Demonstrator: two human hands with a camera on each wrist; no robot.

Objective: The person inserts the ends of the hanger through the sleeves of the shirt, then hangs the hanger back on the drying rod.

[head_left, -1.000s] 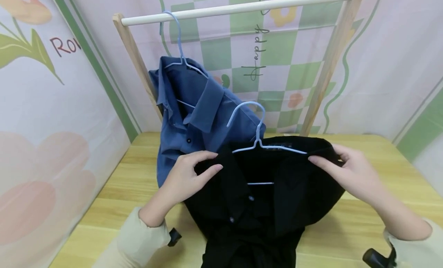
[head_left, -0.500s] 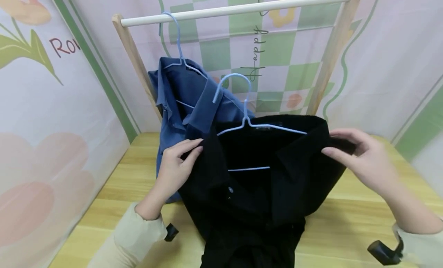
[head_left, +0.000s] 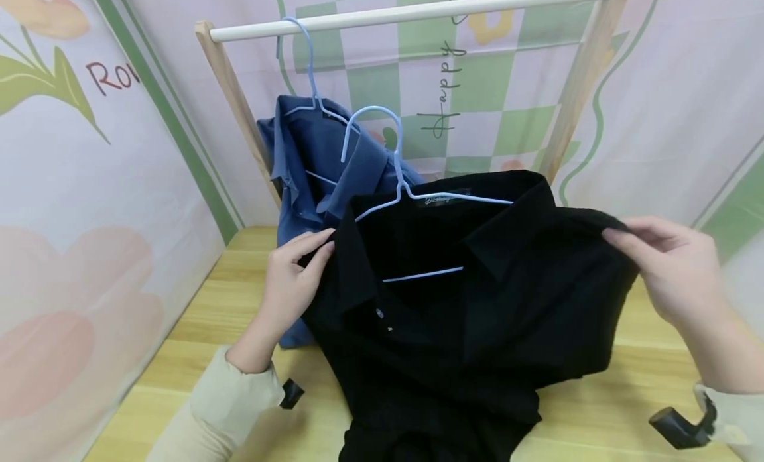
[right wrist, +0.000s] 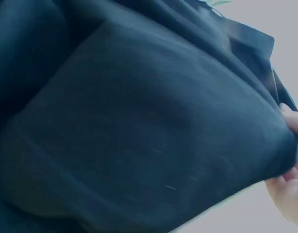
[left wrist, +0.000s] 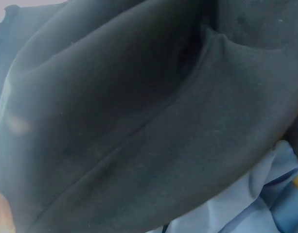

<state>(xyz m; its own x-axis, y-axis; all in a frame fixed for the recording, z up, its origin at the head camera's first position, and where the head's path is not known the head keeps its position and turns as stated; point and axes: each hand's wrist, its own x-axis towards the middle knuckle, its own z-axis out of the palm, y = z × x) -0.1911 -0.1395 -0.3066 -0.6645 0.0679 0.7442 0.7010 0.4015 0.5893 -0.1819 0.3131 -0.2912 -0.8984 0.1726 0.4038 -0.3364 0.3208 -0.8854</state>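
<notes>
A black collared shirt (head_left: pixel 537 296) hangs in front of me on a light blue hanger (head_left: pixel 398 150), whose hook stands up free of the rack. My left hand (head_left: pixel 289 276) pinches the shirt at its left shoulder, beside the collar. At the other shoulder, farther out along the cloth, my right hand (head_left: pixel 677 270) pinches the fabric between thumb and fingers. In the right wrist view the black cloth stretches to the fingers (right wrist: pixel 292 121) at the right edge. Black fabric fills most of the left wrist view. The shirt's lower part lies bunched on the table.
A blue shirt (head_left: pixel 364 170) hangs by its own light blue hanger (head_left: pixel 310 57) at the left of the rack's white rail (head_left: pixel 418 12). Wooden posts (head_left: pixel 573 104) hold the rail. Below is a wooden table (head_left: pixel 197 329); patterned cloth stands behind and at the left.
The black shirt and its hanger have risen and shifted left. My right hand has slid outward to the right along the shoulder, spreading the cloth; my left hand has moved slightly left and up.
</notes>
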